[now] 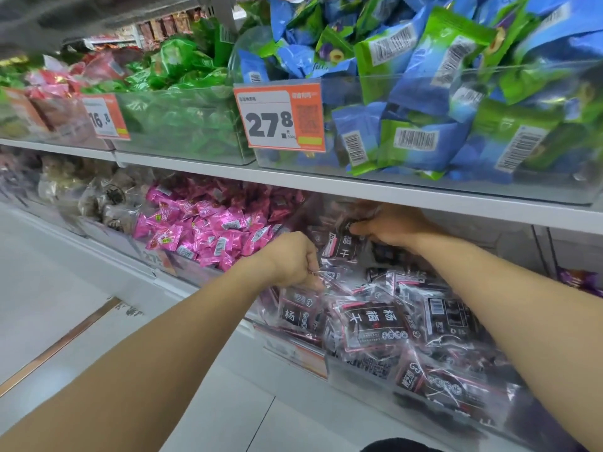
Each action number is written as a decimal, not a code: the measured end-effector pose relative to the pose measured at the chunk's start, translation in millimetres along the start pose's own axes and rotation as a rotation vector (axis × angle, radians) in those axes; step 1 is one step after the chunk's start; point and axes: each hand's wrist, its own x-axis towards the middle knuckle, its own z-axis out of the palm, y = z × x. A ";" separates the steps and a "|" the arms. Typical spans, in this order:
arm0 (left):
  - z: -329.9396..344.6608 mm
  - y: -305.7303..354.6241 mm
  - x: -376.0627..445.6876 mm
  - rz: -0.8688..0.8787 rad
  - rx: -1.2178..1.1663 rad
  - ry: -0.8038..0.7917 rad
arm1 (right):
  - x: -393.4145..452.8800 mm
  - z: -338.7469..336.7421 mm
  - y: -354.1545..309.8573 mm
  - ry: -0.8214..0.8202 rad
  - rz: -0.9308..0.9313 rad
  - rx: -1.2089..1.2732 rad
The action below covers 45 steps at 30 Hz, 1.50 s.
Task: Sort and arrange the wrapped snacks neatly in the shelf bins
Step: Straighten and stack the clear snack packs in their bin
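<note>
Both hands work in the lower shelf bin of small black, clear-edged crinkly snack packets point(375, 324). The left hand point(293, 259) pinches one packet's seam; the right hand point(391, 228) curls around another beyond it. They look light, slippery and soft: crimped edges suit pinching best.

Price tags and printed wrappers on the snack shelf

An orange-and-white paper price tag point(279, 116) on the clear plastic bin of blue-and-green packets reads "27.8" beside a QR code; a second orange-and-white tag point(105, 116) on the clear bin of green packets shows "16.8", partly blurred. The black, clear-edged snack packets point(375, 324) in the lower bin carry the white characters "杨梅干". Barcodes on the blue-and-green packets point(414, 138) are too small to read.
</note>
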 end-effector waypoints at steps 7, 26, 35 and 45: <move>-3.9 -3.6 -35.6 0.105 -0.024 0.250 | -26.1 19.7 -26.3 0.087 -0.091 -0.042; 7.4 -10.5 -38.1 0.076 -0.026 0.302 | -34.7 28.2 -29.5 -0.025 0.047 0.273; 8.5 -2.7 -25.6 0.033 -0.085 0.389 | -45.6 17.9 -36.9 -0.153 -0.278 -0.168; 7.6 -14.9 -77.8 0.168 0.100 0.201 | -50.3 36.1 -41.7 0.116 -0.250 -0.203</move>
